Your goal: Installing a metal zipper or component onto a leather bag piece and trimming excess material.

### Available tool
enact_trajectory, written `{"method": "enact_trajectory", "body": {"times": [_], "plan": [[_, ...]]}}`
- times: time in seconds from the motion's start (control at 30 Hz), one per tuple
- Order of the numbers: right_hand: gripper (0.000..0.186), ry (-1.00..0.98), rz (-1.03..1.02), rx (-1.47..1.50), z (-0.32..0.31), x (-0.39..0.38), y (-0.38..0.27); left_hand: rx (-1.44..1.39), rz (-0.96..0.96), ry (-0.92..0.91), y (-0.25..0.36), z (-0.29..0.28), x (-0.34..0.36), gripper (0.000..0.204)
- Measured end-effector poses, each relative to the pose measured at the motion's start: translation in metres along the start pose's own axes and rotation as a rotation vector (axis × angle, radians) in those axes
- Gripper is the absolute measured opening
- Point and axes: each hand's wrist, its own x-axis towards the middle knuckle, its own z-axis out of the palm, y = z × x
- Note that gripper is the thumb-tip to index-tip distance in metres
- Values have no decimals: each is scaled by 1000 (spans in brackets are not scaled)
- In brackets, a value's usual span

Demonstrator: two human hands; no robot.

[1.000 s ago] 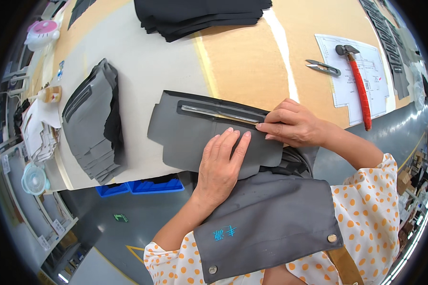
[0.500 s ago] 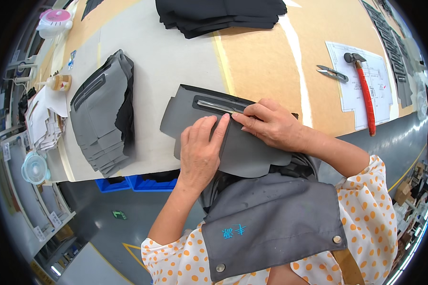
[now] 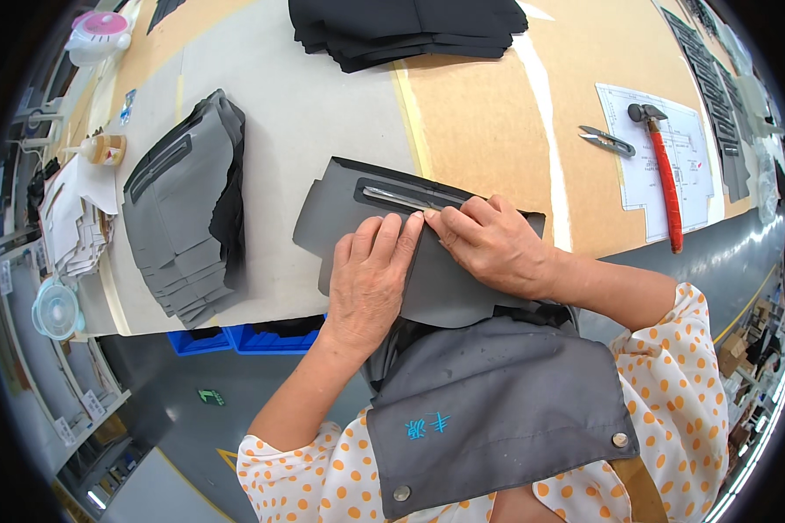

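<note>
A grey sheet-material panel [image 3: 449, 292] with a dark backing lies at the table's near edge, in front of me. Along its far side runs a long slot [image 3: 392, 197] in a black frame, with a pale, shiny strip showing inside. My left hand [image 3: 365, 283] rests over the panel, fingers extended and their tips at the slot's near edge; its thumb is hidden. From the other side, my right hand [image 3: 501, 248] pinches at that same edge with bent fingers. The two hands' fingertips nearly meet there.
Left stands a fanned stack of grey panels [image 3: 170, 205]; black pieces [image 3: 410, 35] are piled at the back. Right are thread snips [image 3: 608, 139] and a red-handled hammer [image 3: 665, 183] on a paper pattern [image 3: 693, 161]. A glue bottle [image 3: 105, 149] stands far left; blue bins [image 3: 275, 340] sit below the edge.
My left index finger has bent and drawn closer to its neighbours. The right hand's fingers have shifted slightly along the slot's edge. The panel has hardly moved.
</note>
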Motion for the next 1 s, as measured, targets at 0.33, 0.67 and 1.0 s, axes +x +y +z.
{"method": "enact_trajectory", "body": {"times": [0.33, 0.67, 1.0], "plan": [[37, 158, 39, 170, 8, -6, 8, -12, -34, 65, 5, 13, -8, 66], [33, 252, 145, 367, 13, -10, 11, -73, -70, 68, 6, 10, -7, 69], [34, 243, 111, 290, 16, -10, 8, -21, -64, -6, 7, 2, -4, 74]]}}
